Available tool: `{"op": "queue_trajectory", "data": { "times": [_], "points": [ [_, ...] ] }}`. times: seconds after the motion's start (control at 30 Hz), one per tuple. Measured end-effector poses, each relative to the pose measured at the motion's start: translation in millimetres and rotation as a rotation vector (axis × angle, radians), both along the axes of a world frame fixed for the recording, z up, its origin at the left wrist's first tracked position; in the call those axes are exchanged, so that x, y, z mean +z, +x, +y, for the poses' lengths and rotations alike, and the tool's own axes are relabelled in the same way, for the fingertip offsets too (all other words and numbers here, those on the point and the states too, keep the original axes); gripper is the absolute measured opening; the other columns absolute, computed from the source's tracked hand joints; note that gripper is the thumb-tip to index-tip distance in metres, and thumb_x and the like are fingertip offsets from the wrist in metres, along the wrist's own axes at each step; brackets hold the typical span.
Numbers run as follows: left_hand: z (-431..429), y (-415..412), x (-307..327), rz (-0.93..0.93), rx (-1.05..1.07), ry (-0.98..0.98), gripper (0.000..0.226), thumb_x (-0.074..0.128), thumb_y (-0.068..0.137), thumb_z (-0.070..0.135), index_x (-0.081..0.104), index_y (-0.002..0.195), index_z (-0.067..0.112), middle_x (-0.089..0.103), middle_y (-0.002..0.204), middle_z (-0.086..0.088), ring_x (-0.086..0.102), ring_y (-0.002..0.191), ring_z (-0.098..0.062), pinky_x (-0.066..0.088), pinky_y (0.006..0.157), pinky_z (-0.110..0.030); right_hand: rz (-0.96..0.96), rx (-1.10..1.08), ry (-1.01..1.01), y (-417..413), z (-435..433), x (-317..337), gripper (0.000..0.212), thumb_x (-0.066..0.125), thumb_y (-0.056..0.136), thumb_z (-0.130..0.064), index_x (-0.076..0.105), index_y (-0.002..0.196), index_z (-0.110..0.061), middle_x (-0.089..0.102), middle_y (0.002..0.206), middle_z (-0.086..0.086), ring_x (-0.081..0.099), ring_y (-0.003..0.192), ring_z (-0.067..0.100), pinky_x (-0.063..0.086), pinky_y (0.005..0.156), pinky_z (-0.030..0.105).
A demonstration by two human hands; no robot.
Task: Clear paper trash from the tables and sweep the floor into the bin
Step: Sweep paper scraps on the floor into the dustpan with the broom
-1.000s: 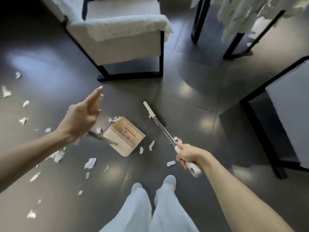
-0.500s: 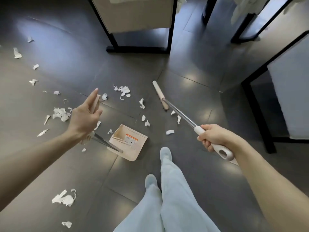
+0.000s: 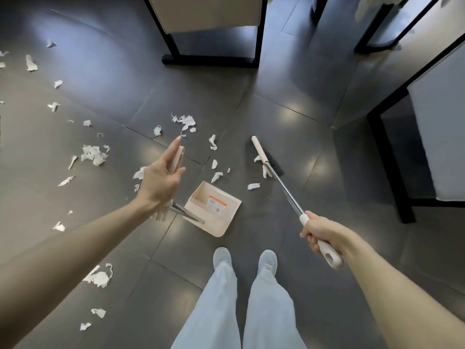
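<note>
The left hand (image 3: 161, 181) grasps the handle top of the long-handled beige plastic dustpan (image 3: 214, 210), index finger stretched along it; the pan rests on the dark tiled floor (image 3: 289, 96) below those fingers; the right hand (image 3: 320, 234) clenches the white grip of the steel-shafted broom (image 3: 260, 152), its bristles well beyond the fingers, among torn white paper scraps (image 3: 93, 153).

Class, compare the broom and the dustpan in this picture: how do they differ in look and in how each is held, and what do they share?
The broom has dark bristles; the dustpan is an open beige tray with an orange label. The right hand fists round the broom's grip; the left hand holds the dustpan's handle with fingers stretched out. Both have pale plastic and metal shafts.
</note>
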State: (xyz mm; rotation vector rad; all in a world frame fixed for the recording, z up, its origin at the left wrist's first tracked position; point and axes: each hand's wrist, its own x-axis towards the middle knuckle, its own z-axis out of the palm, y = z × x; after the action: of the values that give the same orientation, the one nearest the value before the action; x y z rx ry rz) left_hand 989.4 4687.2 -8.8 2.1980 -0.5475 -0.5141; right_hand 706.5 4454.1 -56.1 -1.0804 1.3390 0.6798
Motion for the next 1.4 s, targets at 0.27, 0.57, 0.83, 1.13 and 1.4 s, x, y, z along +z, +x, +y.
{"op": "queue_trajectory", "data": {
  "times": [0.27, 0.57, 0.83, 1.13, 1.4],
  "points": [
    [-2.4, -25.1, -7.4, 0.033, 0.031, -0.101, 0.07, 0.057, 0.087, -0.005, 0.039, 0.144, 0.032, 0.052, 0.123, 0.02, 0.048, 0.116, 0.014, 0.03, 0.097, -0.001, -0.022, -0.026, 0.147, -21.0, 42.7, 31.6, 0.074, 0.041, 0.089, 0.009, 0.032, 0.142, -0.042, 0.037, 0.044, -0.003, 0.03, 0.034, 0.007, 0.029, 0.032, 0.015],
    [14.2, -31.5, 3.2, -0.027, 0.1, -0.096, 0.068, 0.055, 0.088, -0.006, 0.037, 0.146, 0.024, 0.047, 0.121, 0.017, 0.034, 0.105, 0.034, 0.025, 0.086, 0.009, -0.058, 0.174, 0.108, -28.4, 32.0, 85.9, 0.072, 0.046, 0.089, 0.007, 0.036, 0.142, -0.039, 0.037, 0.054, 0.001, 0.03, 0.035, 0.007, 0.028, 0.033, 0.014],
    [55.7, -35.1, 6.1, -0.055, 0.203, -0.057, 0.068, 0.059, 0.088, -0.001, 0.038, 0.144, 0.031, 0.053, 0.12, 0.018, 0.045, 0.112, 0.015, 0.028, 0.092, 0.005, -0.163, 0.296, -0.066, 48.5, 7.7, 102.2, 0.072, 0.044, 0.09, 0.012, 0.034, 0.145, -0.033, 0.038, 0.054, 0.003, 0.032, 0.031, 0.005, 0.028, 0.031, 0.013],
    [74.9, -13.3, 1.4, -0.02, 0.396, -0.035, 0.066, 0.059, 0.09, 0.004, 0.037, 0.144, 0.035, 0.058, 0.131, 0.007, 0.051, 0.116, 0.004, 0.036, 0.099, -0.01, -0.132, 0.747, -0.386, 175.4, 12.2, 38.7, 0.024, 0.047, 0.082, 0.0, 0.058, 0.102, 0.008, 0.064, 0.069, 0.024, 0.056, 0.057, 0.028, 0.044, 0.051, 0.029],
    [75.2, 15.6, 2.2, -0.064, 0.425, 0.054, 0.066, 0.061, 0.089, 0.007, 0.037, 0.143, 0.036, 0.065, 0.119, 0.008, 0.061, 0.1, -0.012, 0.042, 0.092, -0.017, -0.014, 0.939, -0.439, 161.3, 22.8, -24.4, 0.067, 0.041, 0.085, -0.013, 0.027, 0.149, -0.03, 0.061, 0.082, 0.009, 0.051, 0.053, 0.019, 0.043, 0.053, 0.025]
  ]
}}
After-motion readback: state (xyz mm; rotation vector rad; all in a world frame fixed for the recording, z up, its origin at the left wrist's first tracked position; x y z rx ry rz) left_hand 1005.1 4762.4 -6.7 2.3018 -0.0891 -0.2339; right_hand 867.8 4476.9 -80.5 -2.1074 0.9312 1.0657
